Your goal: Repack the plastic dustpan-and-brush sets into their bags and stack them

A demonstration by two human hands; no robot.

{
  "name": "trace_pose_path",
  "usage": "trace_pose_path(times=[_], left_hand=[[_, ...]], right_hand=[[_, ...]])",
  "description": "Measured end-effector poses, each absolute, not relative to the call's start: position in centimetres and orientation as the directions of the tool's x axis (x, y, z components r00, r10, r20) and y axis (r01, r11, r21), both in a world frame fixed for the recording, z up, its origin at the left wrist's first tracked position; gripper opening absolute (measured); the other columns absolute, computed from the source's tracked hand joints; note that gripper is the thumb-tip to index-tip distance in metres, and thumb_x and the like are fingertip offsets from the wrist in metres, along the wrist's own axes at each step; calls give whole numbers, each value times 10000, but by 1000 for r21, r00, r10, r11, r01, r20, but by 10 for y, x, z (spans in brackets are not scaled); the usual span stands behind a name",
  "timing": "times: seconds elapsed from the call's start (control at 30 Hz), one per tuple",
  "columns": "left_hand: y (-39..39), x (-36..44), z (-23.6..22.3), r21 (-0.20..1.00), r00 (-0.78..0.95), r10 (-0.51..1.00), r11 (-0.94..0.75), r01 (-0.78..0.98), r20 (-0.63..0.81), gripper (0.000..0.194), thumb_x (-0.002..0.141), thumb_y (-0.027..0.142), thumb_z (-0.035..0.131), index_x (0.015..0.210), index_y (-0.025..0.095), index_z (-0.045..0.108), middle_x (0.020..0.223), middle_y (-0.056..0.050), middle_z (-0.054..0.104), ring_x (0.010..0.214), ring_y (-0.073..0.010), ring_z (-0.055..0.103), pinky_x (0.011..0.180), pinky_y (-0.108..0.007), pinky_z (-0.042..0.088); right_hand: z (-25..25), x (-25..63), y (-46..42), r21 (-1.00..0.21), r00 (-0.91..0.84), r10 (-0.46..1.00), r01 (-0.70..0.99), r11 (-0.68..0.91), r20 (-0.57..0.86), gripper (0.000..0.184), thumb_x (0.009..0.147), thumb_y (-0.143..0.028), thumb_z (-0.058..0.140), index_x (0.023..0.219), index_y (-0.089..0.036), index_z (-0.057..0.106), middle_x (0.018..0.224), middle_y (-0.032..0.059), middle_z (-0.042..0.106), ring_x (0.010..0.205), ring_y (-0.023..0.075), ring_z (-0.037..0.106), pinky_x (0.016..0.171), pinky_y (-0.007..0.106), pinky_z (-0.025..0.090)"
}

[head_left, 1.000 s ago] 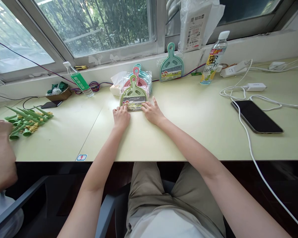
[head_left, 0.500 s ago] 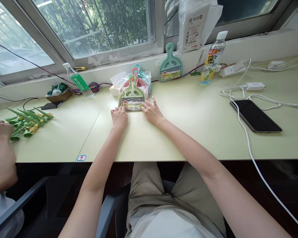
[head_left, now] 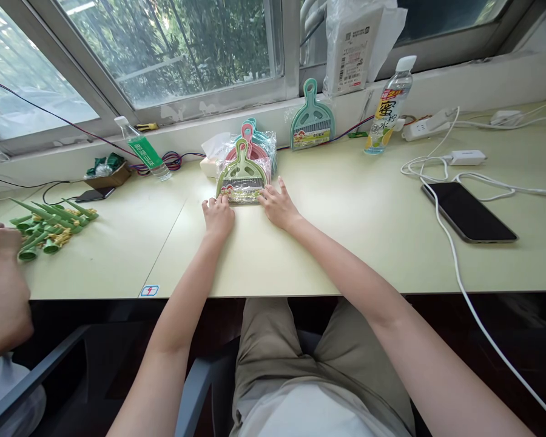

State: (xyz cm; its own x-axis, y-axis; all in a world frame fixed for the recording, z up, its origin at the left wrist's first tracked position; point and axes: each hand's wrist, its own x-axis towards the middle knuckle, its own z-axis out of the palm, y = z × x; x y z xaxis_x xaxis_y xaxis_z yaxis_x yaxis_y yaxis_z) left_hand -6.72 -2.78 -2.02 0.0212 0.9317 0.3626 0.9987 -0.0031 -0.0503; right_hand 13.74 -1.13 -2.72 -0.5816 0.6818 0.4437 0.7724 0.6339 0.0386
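A green mini dustpan and brush set [head_left: 242, 176] in clear wrap stands on the table, its handle pointing up. Behind it are a pink dustpan set [head_left: 247, 132] and, farther back, a blue-green dustpan set [head_left: 272, 141], both partly hidden. My left hand [head_left: 218, 215] has its curled fingers at the green set's lower left corner. At the lower right corner, my right hand [head_left: 278, 205] grips with bent fingers while one finger points up. A separate teal dustpan set [head_left: 313, 121] leans on the wall to the right.
Two bottles [head_left: 146, 152] [head_left: 388, 112] stand near the wall. Toward the right lie a black phone [head_left: 471, 212] and white cables [head_left: 450, 243]. At left, another person's hand [head_left: 0, 249] is beside green cone-shaped pieces [head_left: 52, 224]. A tissue pack [head_left: 210, 155] sits behind the dustpans.
Almost nothing differs. Both my hands stay at the green set's lower corners, and the view has shifted very slightly.
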Motion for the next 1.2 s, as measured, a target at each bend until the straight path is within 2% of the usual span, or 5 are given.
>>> trace_pose_path(times=[0.13,0.3,0.5,0.83,1.2], left_hand=[[-27,-68,-24,-64,40,924,-17,998,381,507,881,180,338,1339,126,548,1423,-186,554,1275,-354,489,1126,-562,237],[-27,-67,-25,-59,46,921,-25,998,387,513,882,185,346,1351,118,543,1454,-177,528,1322,-352,458,1149,-559,225],[-32,-57,-20,-54,158,918,-149,987,364,555,894,168,353,1426,214,505,1521,-112,470,1380,-296,416,1183,-534,189],[-29,-54,-21,-67,337,895,-333,941,293,561,926,164,327,1453,241,500,1525,-53,475,1381,-275,408,1109,-450,342],[-38,-46,-13,-97,289,914,-272,957,285,541,933,181,338,1450,194,499,1498,-65,510,1324,-290,461,1076,-464,357]], right_hand=[[-27,138,-12,21,-581,683,768,640,443,404,937,-78,393,1279,-93,609,1342,167,602,1347,301,438,1221,664,54],[-27,138,-11,13,-581,675,762,647,454,409,937,-72,376,1263,-96,622,1353,159,600,1342,302,449,1219,664,80],[-28,139,-11,-16,-584,664,745,667,468,419,933,-74,371,1274,-80,615,1364,178,596,1348,322,441,1206,692,58],[-29,139,-10,-9,-585,658,744,668,474,415,943,-73,350,1258,-85,619,1358,162,604,1350,314,447,1211,678,91],[-29,139,-12,-11,-585,658,743,669,474,419,942,-71,336,1248,-68,623,1361,169,598,1351,333,450,1209,677,106]])
